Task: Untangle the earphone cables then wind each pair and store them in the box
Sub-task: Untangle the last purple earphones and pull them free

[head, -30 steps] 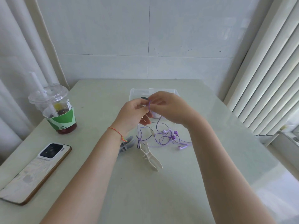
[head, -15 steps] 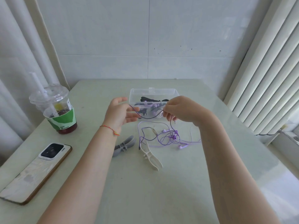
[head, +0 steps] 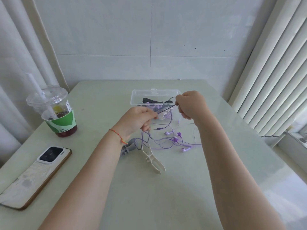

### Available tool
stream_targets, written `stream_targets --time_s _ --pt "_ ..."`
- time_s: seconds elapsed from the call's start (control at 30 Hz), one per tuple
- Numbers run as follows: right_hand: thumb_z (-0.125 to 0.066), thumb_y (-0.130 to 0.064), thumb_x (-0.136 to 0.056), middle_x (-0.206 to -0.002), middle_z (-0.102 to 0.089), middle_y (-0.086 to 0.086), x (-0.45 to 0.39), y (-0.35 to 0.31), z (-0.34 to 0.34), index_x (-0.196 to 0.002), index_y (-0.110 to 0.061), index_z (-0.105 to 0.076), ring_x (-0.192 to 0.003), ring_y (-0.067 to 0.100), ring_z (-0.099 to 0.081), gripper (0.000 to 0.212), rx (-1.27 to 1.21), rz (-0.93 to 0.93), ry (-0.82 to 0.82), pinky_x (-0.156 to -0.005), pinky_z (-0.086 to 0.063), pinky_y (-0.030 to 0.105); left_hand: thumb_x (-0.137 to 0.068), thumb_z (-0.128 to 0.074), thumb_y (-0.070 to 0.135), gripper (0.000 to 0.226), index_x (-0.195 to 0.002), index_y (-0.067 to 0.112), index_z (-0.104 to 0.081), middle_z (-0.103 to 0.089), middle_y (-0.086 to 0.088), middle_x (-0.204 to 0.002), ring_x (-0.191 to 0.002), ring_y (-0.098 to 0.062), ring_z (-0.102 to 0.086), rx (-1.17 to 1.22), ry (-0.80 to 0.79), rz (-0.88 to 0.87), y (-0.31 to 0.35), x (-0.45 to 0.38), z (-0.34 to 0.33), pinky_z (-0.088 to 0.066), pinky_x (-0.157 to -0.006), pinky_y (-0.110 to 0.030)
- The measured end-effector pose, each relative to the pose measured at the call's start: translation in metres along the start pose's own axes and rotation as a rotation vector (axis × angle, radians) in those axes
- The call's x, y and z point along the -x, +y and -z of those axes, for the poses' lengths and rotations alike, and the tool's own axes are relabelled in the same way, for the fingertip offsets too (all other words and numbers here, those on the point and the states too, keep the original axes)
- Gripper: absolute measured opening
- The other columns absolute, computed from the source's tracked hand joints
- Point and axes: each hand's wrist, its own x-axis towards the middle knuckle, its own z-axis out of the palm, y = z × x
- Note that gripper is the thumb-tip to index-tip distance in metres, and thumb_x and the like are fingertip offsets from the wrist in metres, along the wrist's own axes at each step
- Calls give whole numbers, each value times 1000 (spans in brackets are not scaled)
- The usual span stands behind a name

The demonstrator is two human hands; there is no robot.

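**Cable stretched taut, tangle still on the bench**

Landmark: the clear box. Nearest you, one cream clip and one grey clip lie well in front of the box. Just beyond them, the purple earphone tangle lies between clips and box; four earbuds can be counted, so probably two pairs. Your left hand pinches one dark strand; your right hand grips its other end, both held just in front of the box. Keep that strand lightly taut and feed it through the loops, not yanking. Inside the box sit dark and purple wound cables, number unclear. Left of the box: one drink cup, one phone.
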Motion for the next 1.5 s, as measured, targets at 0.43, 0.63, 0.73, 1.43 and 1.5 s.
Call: stream_targets --time_s 0.43,0.63,0.73,1.43,1.5 --pt "-48 1 -81 -100 -64 -8 16 -14 -10 -108 -23 -65 -73 2 -59 40 135 427 -115 -64 -45 16 -94 -63 22 14 -87 19 -74 -42 4 -45 -40 -11 -36 -184 138 -147 -3 -3 2 -39 -44 -23" --pt "-63 -12 -85 -90 -68 -2 17 -10 -22 -103 -18 -71 -83 17 -64 20 270 441 -243 -75 -49 24 -92 -64 29 16 -84 16 -69 -42 11 -53 -49 -9 -36 -142 158 -122 -3 -7 3 -39 -58 -31" --pt "-67 -15 -84 -81 -68 -1 13 -7 -20 -92 -15 -71 -80 18 -63 8 258 397 -247 -68 -47 22 -92 -63 17 14 -93 3 -63 -47 0 -60 -48 -11 -38 -125 129 -109 0 -4 4 -34 -51 -22" --pt "-48 -10 -90 -97 -65 -6 22 -12 -37 -106 -22 -64 -93 14 -58 26 212 435 -230 -75 -45 22 -85 -65 14 29 -62 32 -65 -44 12 -43 -43 -7 -37 -369 196 -177 5 3 -4 -34 -47 -17" --pt "-45 -11 -90 -91 -63 -5 20 -10 -35 -107 -24 -63 -85 16 -58 28 208 401 -265 -72 -47 26 -88 -66 15 30 -62 30 -65 -44 13 -42 -42 -4 -36 -316 182 -184 6 3 -3 -32 -49 -17"
